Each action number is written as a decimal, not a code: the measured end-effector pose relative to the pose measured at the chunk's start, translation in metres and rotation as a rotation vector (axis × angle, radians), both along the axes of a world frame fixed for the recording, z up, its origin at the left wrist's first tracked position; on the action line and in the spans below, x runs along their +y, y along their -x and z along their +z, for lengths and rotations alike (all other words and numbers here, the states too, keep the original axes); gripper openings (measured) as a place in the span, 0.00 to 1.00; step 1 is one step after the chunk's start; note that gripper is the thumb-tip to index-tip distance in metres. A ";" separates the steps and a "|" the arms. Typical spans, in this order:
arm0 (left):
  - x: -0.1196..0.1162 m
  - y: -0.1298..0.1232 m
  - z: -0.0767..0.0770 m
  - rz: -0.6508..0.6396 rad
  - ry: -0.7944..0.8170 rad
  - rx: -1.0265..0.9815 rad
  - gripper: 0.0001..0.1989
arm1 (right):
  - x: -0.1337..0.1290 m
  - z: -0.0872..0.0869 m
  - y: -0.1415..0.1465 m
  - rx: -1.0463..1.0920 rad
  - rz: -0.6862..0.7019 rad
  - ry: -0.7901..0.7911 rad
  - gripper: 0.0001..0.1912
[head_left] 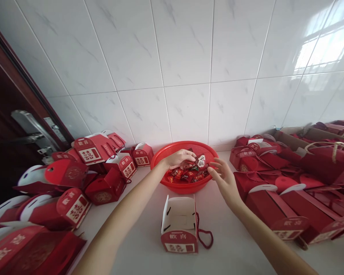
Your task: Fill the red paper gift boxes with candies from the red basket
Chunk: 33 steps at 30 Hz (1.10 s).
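Observation:
A red plastic basket stands against the tiled wall, with wrapped candies inside. Over its middle, my left hand has its fingers closed on a dark red packet with white lettering. My right hand is at the basket's right rim, fingers apart, holding nothing. In front of the basket sits an open red gift box with a white inside that holds nothing. A dark red cord handle loops out from its right side.
Red gift boxes are piled at the left, beside a dark door with a metal handle. More red boxes crowd the right side, with a cardboard carton behind them.

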<state>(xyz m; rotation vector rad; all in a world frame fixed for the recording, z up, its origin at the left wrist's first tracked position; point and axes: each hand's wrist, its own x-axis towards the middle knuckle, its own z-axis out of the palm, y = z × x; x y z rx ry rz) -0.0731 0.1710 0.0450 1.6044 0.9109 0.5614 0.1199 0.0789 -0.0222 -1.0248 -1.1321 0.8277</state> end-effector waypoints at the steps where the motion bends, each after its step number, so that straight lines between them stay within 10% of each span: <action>1: -0.003 -0.003 0.002 -0.008 0.006 -0.020 0.09 | 0.006 0.007 0.001 0.005 0.039 0.017 0.27; 13: 0.000 -0.006 -0.009 0.154 -0.195 -0.283 0.18 | 0.044 0.023 0.007 0.480 0.195 0.200 0.13; 25: -0.007 -0.017 -0.012 0.187 -0.401 -0.134 0.26 | 0.049 0.021 0.025 0.563 0.358 0.199 0.16; 30: 0.004 -0.003 -0.012 0.108 -0.265 0.100 0.17 | 0.054 0.016 0.025 0.604 0.299 0.192 0.16; 33: 0.011 0.009 -0.015 0.025 -0.115 0.282 0.29 | 0.056 0.013 0.027 0.621 0.274 0.187 0.15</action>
